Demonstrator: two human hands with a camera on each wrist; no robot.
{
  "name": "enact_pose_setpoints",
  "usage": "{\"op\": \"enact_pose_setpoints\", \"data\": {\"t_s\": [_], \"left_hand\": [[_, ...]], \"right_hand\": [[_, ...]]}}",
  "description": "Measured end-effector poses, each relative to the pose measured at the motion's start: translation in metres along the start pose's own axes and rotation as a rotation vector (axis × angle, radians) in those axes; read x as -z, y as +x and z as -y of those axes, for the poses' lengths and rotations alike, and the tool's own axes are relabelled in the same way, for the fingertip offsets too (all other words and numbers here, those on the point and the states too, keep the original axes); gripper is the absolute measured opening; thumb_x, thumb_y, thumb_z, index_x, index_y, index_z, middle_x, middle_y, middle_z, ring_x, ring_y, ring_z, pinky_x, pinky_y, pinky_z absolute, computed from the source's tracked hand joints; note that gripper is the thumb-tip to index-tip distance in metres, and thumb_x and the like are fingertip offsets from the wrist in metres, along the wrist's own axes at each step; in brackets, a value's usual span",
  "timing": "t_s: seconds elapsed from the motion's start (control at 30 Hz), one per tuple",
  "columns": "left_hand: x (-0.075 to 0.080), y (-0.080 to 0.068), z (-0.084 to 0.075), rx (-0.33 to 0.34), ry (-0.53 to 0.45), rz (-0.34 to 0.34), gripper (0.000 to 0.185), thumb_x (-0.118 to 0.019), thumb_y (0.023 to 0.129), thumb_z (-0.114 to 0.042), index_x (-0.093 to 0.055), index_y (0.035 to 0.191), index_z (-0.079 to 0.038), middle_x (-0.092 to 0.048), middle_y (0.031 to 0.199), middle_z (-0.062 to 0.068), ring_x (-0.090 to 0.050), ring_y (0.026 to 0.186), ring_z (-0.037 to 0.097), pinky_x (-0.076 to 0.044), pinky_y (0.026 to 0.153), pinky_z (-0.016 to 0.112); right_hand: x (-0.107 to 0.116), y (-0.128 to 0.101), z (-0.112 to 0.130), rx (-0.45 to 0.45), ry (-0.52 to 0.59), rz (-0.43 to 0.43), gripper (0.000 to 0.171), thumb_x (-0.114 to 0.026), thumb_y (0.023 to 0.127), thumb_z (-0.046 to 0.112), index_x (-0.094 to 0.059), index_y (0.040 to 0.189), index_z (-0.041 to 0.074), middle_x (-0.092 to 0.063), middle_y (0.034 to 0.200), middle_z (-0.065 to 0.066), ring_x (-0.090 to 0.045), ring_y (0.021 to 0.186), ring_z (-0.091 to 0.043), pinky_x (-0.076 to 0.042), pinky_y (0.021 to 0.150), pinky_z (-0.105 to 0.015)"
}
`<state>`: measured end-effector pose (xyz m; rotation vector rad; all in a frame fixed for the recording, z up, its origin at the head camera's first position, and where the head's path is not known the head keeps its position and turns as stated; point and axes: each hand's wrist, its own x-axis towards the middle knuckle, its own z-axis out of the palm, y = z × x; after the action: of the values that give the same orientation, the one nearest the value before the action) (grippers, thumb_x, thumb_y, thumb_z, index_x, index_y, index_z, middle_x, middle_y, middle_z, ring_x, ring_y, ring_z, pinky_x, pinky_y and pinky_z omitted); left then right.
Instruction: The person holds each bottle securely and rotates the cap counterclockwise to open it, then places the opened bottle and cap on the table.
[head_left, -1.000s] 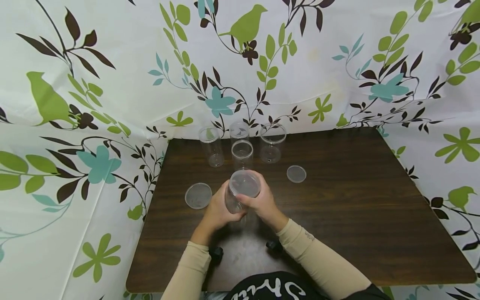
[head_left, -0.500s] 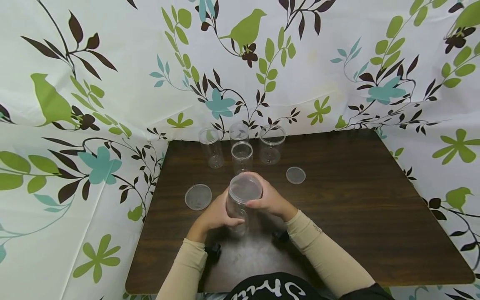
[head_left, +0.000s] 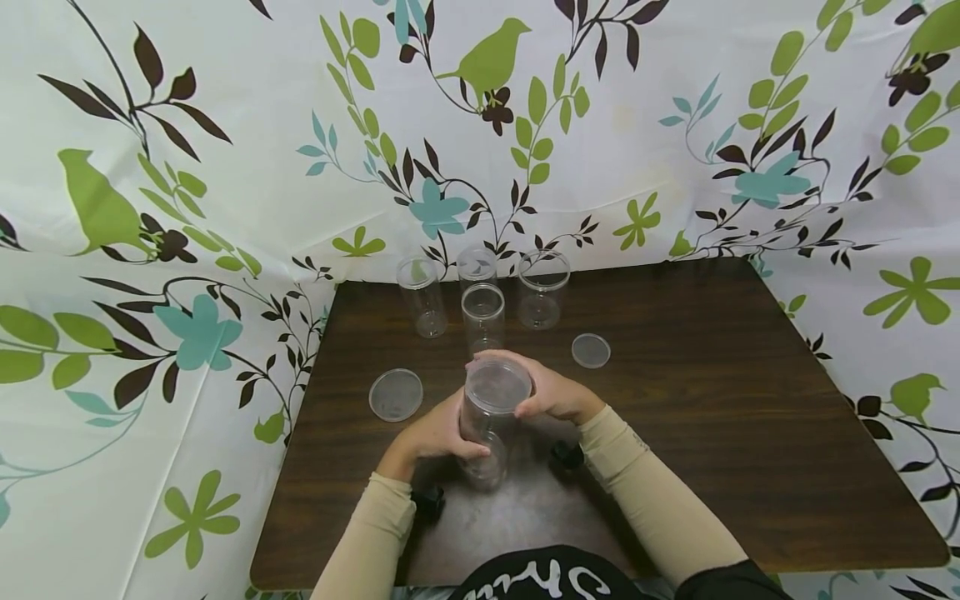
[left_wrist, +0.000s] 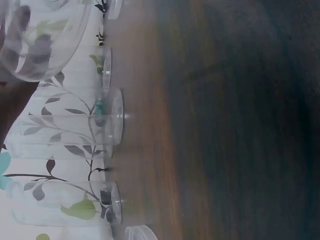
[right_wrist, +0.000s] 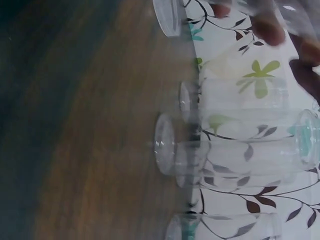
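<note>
Both hands are clamped on the clear jar (head_left: pixel 487 425) at the near middle of the tabletop (head_left: pixel 750 433): the left hand (head_left: pixel 435 433) grips its body, the right hand (head_left: pixel 551 392) curls round its lid (head_left: pixel 497 385). This looks like lid-fitting; next comes a firm twist, with the jar held steady.

- The head view looks forward and steeply down from above onto the dark brown wooden worktop (head_left: pixel 712 400), taking in all of it and the leaf-and-bird patterned white cloth backdrop (head_left: pixel 225 125) behind.
- The left wrist view sits low and close over the worktop (left_wrist: pixel 225 125), turned on its side, facing the row of clear plastic cylindrical jars (left_wrist: pixel 65 130).
- The right wrist view is likewise low, close and turned sideways, facing those jars (right_wrist: pixel 235 145) from the opposite side.
- All three views share the jars (head_left: pixel 483 287), worktop and backdrop.
</note>
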<state>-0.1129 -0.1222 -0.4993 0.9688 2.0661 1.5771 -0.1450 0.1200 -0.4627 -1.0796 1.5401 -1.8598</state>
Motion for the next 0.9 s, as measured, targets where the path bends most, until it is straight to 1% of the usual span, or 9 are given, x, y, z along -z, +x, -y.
{"op": "enact_pose_setpoints", "data": {"t_s": [0.1, 0.17, 0.27, 0.37, 0.43, 0.57, 0.63, 0.73, 0.9], "left_hand": [[-0.002, 0.002, 0.001, 0.035, 0.02, -0.077, 0.106, -0.089, 0.075, -0.013, -0.023, 0.158, -0.008, -0.047, 0.148, 0.011, -0.047, 0.132, 0.024, -0.037, 0.111, 0.039], [-0.003, 0.002, 0.002, 0.062, 0.046, -0.153, 0.105, -0.09, 0.073, -0.016, -0.026, 0.156, -0.009, -0.05, 0.145, 0.01, -0.049, 0.13, 0.024, -0.038, 0.11, 0.042], [-0.006, 0.003, 0.004, 0.065, 0.12, -0.279, 0.104, -0.093, 0.069, -0.019, -0.033, 0.152, -0.007, -0.054, 0.141, 0.011, -0.052, 0.127, 0.026, -0.04, 0.108, 0.047], [-0.008, 0.006, 0.008, 0.045, 0.195, -0.4, 0.104, -0.095, 0.065, -0.018, -0.036, 0.15, -0.005, -0.054, 0.139, 0.013, -0.053, 0.127, 0.027, -0.042, 0.108, 0.05], [-0.011, 0.008, 0.011, 0.039, 0.253, -0.483, 0.105, -0.097, 0.064, -0.019, -0.037, 0.149, -0.005, -0.054, 0.14, 0.012, -0.053, 0.128, 0.028, -0.042, 0.108, 0.05], [-0.02, 0.011, 0.012, 0.034, 0.384, -0.627, 0.103, -0.097, 0.064, -0.024, -0.039, 0.146, -0.005, -0.054, 0.139, 0.013, -0.055, 0.126, 0.03, -0.046, 0.104, 0.052], [-0.026, 0.013, 0.012, 0.038, 0.447, -0.697, 0.1, -0.096, 0.064, -0.026, -0.041, 0.144, -0.004, -0.054, 0.137, 0.014, -0.056, 0.125, 0.032, -0.047, 0.102, 0.052], [-0.035, 0.016, 0.011, 0.037, 0.519, -0.782, 0.098, -0.095, 0.063, -0.027, -0.041, 0.142, -0.005, -0.055, 0.135, 0.014, -0.058, 0.121, 0.034, -0.049, 0.097, 0.053], [-0.045, 0.02, 0.01, 0.006, 0.579, -0.839, 0.099, -0.096, 0.06, -0.031, -0.043, 0.14, -0.005, -0.058, 0.132, 0.015, -0.06, 0.115, 0.036, -0.048, 0.093, 0.056]], "right_hand": [[-0.001, -0.001, -0.005, 0.014, 0.082, -0.072, 0.111, -0.083, 0.081, 0.051, -0.024, 0.156, -0.005, -0.05, 0.149, -0.014, -0.05, 0.134, -0.026, -0.043, 0.108, -0.037], [-0.002, -0.002, -0.009, 0.029, 0.126, -0.124, 0.11, -0.082, 0.083, 0.047, -0.021, 0.157, -0.006, -0.049, 0.15, -0.015, -0.051, 0.132, -0.022, -0.045, 0.105, -0.035], [-0.007, -0.004, -0.012, 0.07, 0.128, -0.186, 0.109, -0.082, 0.085, 0.042, -0.016, 0.158, -0.006, -0.039, 0.156, -0.02, -0.048, 0.135, -0.02, -0.044, 0.106, -0.033], [-0.015, -0.004, -0.014, 0.097, 0.055, -0.259, 0.112, -0.082, 0.086, 0.04, -0.01, 0.16, -0.004, -0.024, 0.163, -0.024, -0.036, 0.145, -0.02, -0.035, 0.114, -0.029], [-0.023, -0.003, -0.013, 0.104, -0.023, -0.329, 0.116, -0.082, 0.086, 0.042, -0.006, 0.16, -0.003, -0.02, 0.164, -0.026, -0.027, 0.15, -0.024, -0.027, 0.118, -0.029], [-0.039, 0.001, -0.013, 0.07, -0.124, -0.508, 0.124, -0.084, 0.081, 0.049, -0.003, 0.16, -0.002, -0.022, 0.164, -0.023, -0.018, 0.153, -0.032, -0.016, 0.122, -0.042], [-0.046, 0.004, -0.014, 0.047, -0.13, -0.585, 0.127, -0.085, 0.078, 0.053, -0.005, 0.16, -0.002, -0.025, 0.163, -0.023, -0.02, 0.152, -0.034, -0.014, 0.122, -0.049], [-0.055, 0.008, -0.012, 0.02, -0.13, -0.68, 0.127, -0.086, 0.074, 0.056, -0.012, 0.159, -0.002, -0.03, 0.16, -0.023, -0.028, 0.148, -0.035, -0.018, 0.12, -0.052], [-0.062, 0.013, -0.011, -0.021, -0.212, -0.834, 0.102, -0.09, 0.076, 0.038, -0.033, 0.155, 0.007, -0.045, 0.151, -0.014, -0.046, 0.132, -0.031, -0.034, 0.111, -0.048]]}}
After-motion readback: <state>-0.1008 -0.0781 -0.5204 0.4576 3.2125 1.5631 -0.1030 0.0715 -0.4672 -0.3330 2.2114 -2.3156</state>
